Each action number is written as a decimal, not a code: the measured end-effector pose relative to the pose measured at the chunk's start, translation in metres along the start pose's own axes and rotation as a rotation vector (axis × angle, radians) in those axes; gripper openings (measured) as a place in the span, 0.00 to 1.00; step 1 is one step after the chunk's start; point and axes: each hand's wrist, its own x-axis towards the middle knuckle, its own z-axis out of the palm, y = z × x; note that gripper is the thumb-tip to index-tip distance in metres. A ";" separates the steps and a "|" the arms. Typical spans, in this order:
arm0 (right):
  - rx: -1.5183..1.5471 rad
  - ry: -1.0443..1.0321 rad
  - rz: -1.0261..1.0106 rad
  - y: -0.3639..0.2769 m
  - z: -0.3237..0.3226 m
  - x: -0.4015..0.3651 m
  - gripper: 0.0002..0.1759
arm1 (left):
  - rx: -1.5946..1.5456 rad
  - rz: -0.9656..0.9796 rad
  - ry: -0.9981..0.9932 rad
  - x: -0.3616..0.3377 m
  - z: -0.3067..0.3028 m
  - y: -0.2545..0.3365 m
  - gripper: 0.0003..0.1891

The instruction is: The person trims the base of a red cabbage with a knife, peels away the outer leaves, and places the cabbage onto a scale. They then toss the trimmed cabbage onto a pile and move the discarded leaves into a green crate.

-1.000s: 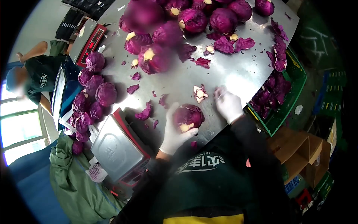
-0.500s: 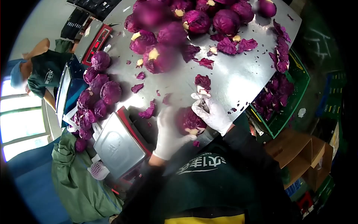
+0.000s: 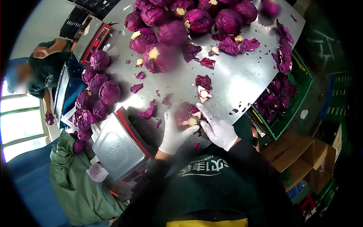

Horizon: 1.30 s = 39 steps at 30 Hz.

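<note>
In the head view, my white-gloved left hand is wrapped round a red cabbage just above the table's near edge. Pale cut stem shows on the cabbage's near side. My right hand, also gloved, meets the cabbage's right side with its thumb and fingers bent inward. What those fingers grip is too small and blurred to make out. Beyond the hands, a cut-off piece of pale stem with a purple leaf lies on the metal table.
More red cabbages are heaped at the far side, others on the left. A scale stands by my left arm, another scale farther off. Green crate at right holds leaves; cardboard boxes stand below. A co-worker is at left.
My right hand has come away from the cut-off stem piece, down to the cabbage. The cabbage has turned in my left hand. The co-worker's arms have moved, one hand now holding a cabbage.
</note>
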 end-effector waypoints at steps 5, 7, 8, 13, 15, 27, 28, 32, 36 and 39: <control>-0.166 0.056 -0.078 0.003 -0.005 0.017 0.31 | 0.037 0.020 0.017 0.005 -0.004 -0.017 0.55; -0.092 0.161 -0.043 0.009 -0.004 0.022 0.27 | 0.182 0.102 0.025 0.005 -0.006 -0.027 0.56; -0.054 0.213 -0.026 0.012 -0.002 0.025 0.26 | 0.255 0.141 0.030 0.003 -0.007 -0.030 0.56; -0.037 0.140 0.242 0.040 -0.039 0.057 0.22 | 0.320 0.166 -0.052 -0.002 -0.011 -0.017 0.55; 0.197 0.208 0.038 0.023 -0.045 0.057 0.25 | 0.323 0.100 -0.085 0.006 -0.019 -0.017 0.57; -0.178 0.060 -0.101 -0.010 -0.018 0.032 0.27 | 0.468 0.162 0.054 0.001 0.005 0.002 0.62; -0.295 0.055 -0.125 -0.010 -0.020 0.035 0.25 | 0.451 0.119 0.063 0.004 0.005 0.001 0.63; -0.279 0.127 -0.056 0.048 -0.012 0.053 0.13 | 0.514 0.255 0.012 -0.001 -0.001 0.004 0.61; 0.107 -0.023 -0.116 0.010 -0.033 0.059 0.27 | 0.464 0.190 -0.030 -0.002 -0.010 0.004 0.66; 0.039 -0.230 -0.171 -0.018 -0.043 0.062 0.39 | 0.364 0.178 -0.113 0.007 -0.021 0.001 0.66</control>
